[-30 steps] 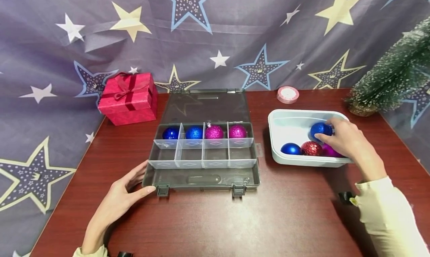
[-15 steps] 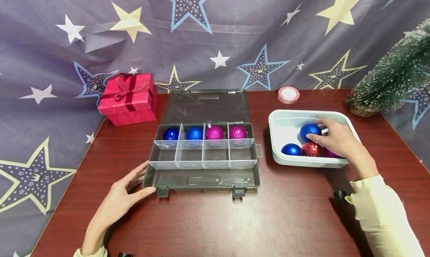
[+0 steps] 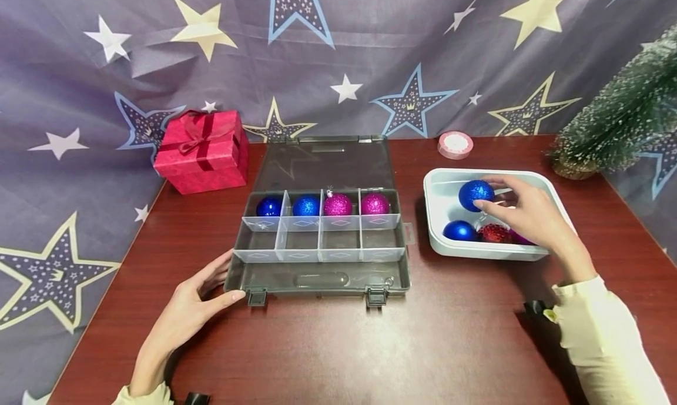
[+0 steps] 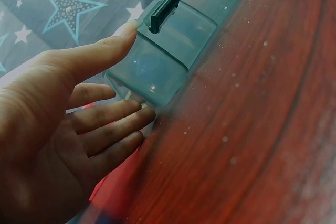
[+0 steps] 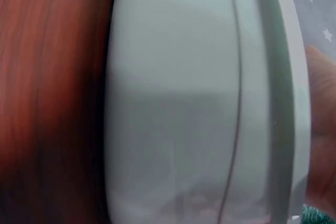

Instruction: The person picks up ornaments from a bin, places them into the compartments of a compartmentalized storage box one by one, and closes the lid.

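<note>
In the head view my right hand (image 3: 534,211) pinches a glittery blue Christmas bauble (image 3: 476,195) between thumb and fingers, over the white tub (image 3: 439,249). Below it in the tub lie a smooth blue bauble (image 3: 459,231), a red one (image 3: 494,233) and a magenta one (image 3: 520,237), partly hidden by the hand. My left hand (image 3: 182,314) rests with relaxed, extended fingers at the front left corner of a grey divided organizer box (image 3: 317,284), thumb at its front edge. Two blue baubles (image 3: 305,206) and two pink baubles (image 3: 375,204) fill its back row, one per compartment.
The organizer's lid (image 3: 325,164) lies folded back behind it. A red gift box (image 3: 203,152) stands at the back left. A ribbon roll (image 3: 455,144) sits behind the tub, and a small frosted tree (image 3: 619,117) rises at the back right, before a star-patterned cloth (image 3: 359,52).
My right hand has lifted the glittery blue bauble and carried it left and upward inside the tub's outline. The left hand has stayed at the organizer's corner.
</note>
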`<action>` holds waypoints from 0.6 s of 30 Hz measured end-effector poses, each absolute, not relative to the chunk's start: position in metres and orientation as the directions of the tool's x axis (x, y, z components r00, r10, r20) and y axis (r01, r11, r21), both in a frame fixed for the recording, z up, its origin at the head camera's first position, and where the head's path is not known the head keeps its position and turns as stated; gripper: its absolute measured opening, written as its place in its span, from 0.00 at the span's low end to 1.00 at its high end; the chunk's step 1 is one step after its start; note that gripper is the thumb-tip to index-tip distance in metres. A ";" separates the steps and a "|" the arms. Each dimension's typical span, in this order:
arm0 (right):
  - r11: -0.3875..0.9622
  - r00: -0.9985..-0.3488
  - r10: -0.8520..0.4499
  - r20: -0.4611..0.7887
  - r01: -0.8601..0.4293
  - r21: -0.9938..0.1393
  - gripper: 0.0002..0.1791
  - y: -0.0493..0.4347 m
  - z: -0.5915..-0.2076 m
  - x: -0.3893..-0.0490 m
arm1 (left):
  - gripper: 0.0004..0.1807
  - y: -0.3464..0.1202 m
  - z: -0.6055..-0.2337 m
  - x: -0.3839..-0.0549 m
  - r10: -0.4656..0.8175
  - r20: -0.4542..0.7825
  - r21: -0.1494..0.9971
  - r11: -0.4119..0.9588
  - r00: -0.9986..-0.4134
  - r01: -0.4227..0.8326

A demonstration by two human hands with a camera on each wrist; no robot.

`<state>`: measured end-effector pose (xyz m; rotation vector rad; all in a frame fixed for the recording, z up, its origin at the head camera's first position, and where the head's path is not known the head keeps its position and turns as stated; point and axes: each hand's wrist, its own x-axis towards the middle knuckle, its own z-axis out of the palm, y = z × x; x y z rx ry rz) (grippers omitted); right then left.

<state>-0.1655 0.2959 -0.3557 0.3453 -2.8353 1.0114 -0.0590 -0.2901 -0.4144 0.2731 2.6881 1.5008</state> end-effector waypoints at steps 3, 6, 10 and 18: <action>0.718 -0.964 -0.179 0.197 -0.265 -0.643 0.28 0.287 -0.352 -0.164 | 0.40 -0.291 -0.416 -0.059 0.178 0.046 0.845 0.517 -0.983 0.133; 0.684 -0.963 -0.188 0.191 -0.268 -0.678 0.29 0.278 -0.347 -0.162 | 0.41 -0.291 -0.416 -0.058 0.179 0.046 0.844 0.520 -0.983 0.134; 0.648 -0.955 -0.216 0.203 -0.296 -0.702 0.30 0.268 -0.341 -0.160 | 0.40 -0.291 -0.416 -0.058 0.179 0.043 0.848 0.514 -0.983 0.131; 0.591 -0.924 -0.285 0.253 -0.377 -0.713 0.28 0.245 -0.339 -0.158 | 0.41 -0.292 -0.415 -0.058 0.176 0.041 0.848 0.515 -0.983 0.128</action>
